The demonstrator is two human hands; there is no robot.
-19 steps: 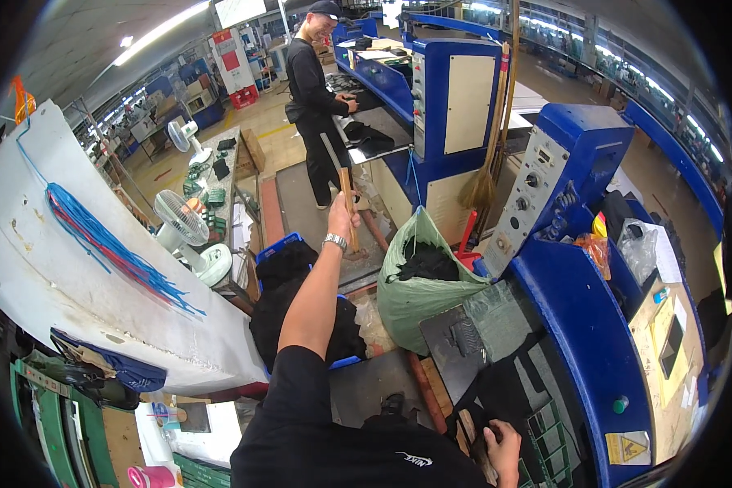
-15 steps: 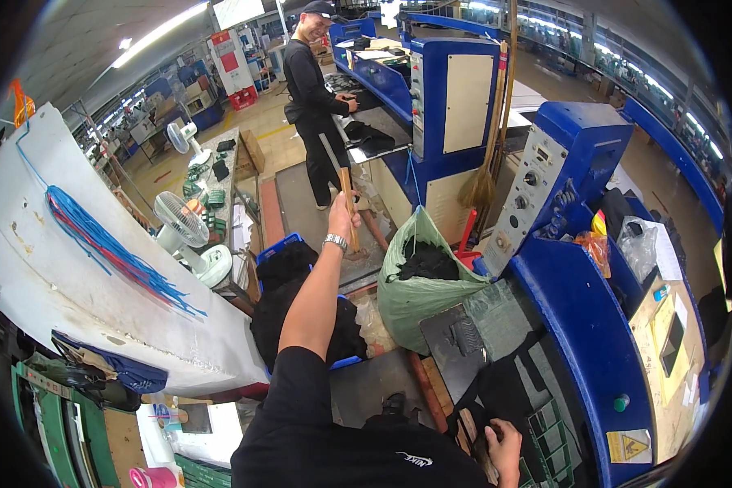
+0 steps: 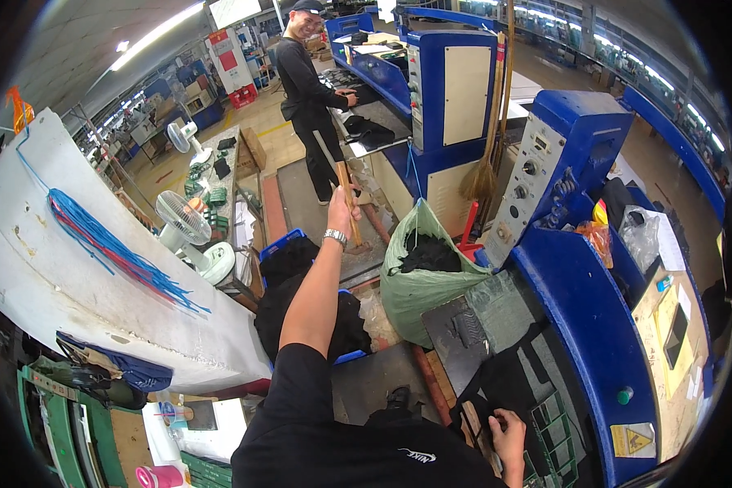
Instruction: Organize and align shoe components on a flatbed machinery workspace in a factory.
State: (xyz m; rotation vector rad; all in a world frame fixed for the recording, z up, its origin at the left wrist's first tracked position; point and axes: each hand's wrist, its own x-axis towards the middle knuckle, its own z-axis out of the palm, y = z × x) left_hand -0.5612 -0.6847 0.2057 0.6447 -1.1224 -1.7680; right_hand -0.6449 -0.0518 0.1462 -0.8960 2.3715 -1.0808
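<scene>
My left arm reaches out ahead, and my left hand (image 3: pixel 343 218) is closed around a flat wooden stick (image 3: pixel 344 180) held upright. Part of the stick shows above the fist, in front of the co-worker's legs. At the lower right, my right hand (image 3: pixel 508 437) has its fingers curled in, over black fabric (image 3: pixel 503 382) and beside a wooden strip (image 3: pixel 481 439). What its fingers hold, if anything, is too hidden to name. Close to this hand lie green-edged cutting frames (image 3: pixel 551 435) on the dark worktop.
A green sack (image 3: pixel 411 297) of black scraps stands ahead, beside blue crates (image 3: pixel 351 356) heaped with black material. To the right is a blue machine with a control panel (image 3: pixel 522 175). White fans (image 3: pixel 185 226) stand left. A co-worker (image 3: pixel 305 81) stands at another machine.
My left hand stays raised with the stick, shifted only slightly. The right hand's fingers look a little more curled. The co-worker's body has shifted slightly left.
</scene>
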